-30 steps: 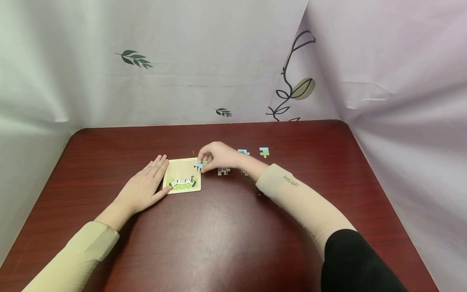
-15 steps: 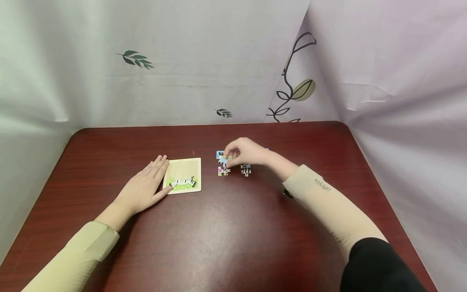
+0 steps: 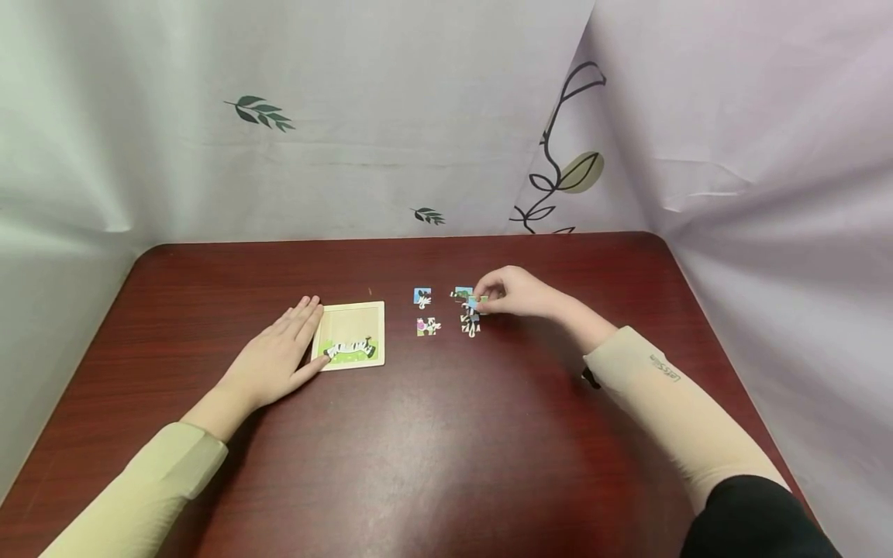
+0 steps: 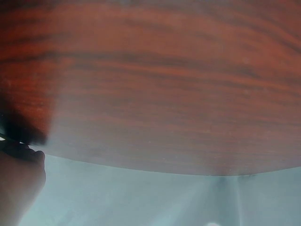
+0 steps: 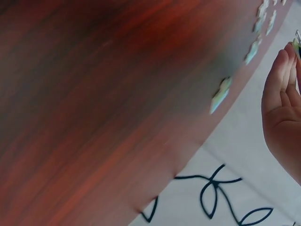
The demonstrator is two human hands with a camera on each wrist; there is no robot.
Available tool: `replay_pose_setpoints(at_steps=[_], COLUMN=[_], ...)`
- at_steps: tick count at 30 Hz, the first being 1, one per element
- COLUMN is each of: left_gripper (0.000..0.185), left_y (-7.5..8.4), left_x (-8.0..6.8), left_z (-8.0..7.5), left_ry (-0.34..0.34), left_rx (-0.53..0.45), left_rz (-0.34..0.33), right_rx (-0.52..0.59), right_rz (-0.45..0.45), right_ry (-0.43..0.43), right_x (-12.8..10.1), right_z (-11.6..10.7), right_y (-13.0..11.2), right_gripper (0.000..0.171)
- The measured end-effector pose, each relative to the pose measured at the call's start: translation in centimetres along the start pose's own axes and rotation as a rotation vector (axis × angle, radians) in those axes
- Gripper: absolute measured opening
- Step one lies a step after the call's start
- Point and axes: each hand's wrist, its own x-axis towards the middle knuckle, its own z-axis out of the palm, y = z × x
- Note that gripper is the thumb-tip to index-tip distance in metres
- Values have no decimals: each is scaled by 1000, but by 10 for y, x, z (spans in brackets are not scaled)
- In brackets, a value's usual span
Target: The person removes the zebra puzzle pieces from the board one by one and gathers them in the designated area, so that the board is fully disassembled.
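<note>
My left hand (image 3: 275, 356) lies with straight fingers along the left edge of a small wooden puzzle tray (image 3: 380, 329), thumb over its lower left corner. Inside the tray, a strip showing a zebra's body on green (image 3: 349, 351) fills the lower part. To the right, my right hand (image 3: 519, 293) pinches a blue and green jigsaw piece (image 3: 477, 302) between thumb and fingers. The held piece is above a zebra-striped piece (image 3: 470, 327) and overlaps it in view. Only part of the left hand (image 4: 21, 176) shows in the left wrist view.
Between tray and right hand lie a blue zebra piece (image 3: 422, 297), a pink-marked piece (image 3: 428, 327) and a blue-green piece (image 3: 462, 292). Another loose piece (image 5: 221, 95) shows in the right wrist view. A patterned curtain (image 3: 335, 155) hangs behind the dark red table (image 3: 391, 465).
My right hand has moved from the tray's right edge rightward over the loose pieces, still pinching the jigsaw piece. The left hand and the tray have stayed in place.
</note>
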Motion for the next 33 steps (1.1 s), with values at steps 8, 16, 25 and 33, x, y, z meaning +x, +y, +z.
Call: replay_pose_setpoints(at_steps=[8,16,25,33], left_gripper=[84,84,83,83], left_y=[1,2,2,1], left_x=[0,0,0,0], left_z=[-1,-3,-3,-3], left_ry=[0,-9,-4,-6], left_rx=[-7,-8,-16,-15], left_rz=[2,-3,-13,-9], right_rx=[7,-5,-3,16], right_rz=[45,73,134,150], right_ry=[6,10,5,5], right_x=[-22,-37,-49,-51], right_z=[-8,-8,-9,-4], right_y=[16,28,36,38], right_gripper=[4,6,6,6])
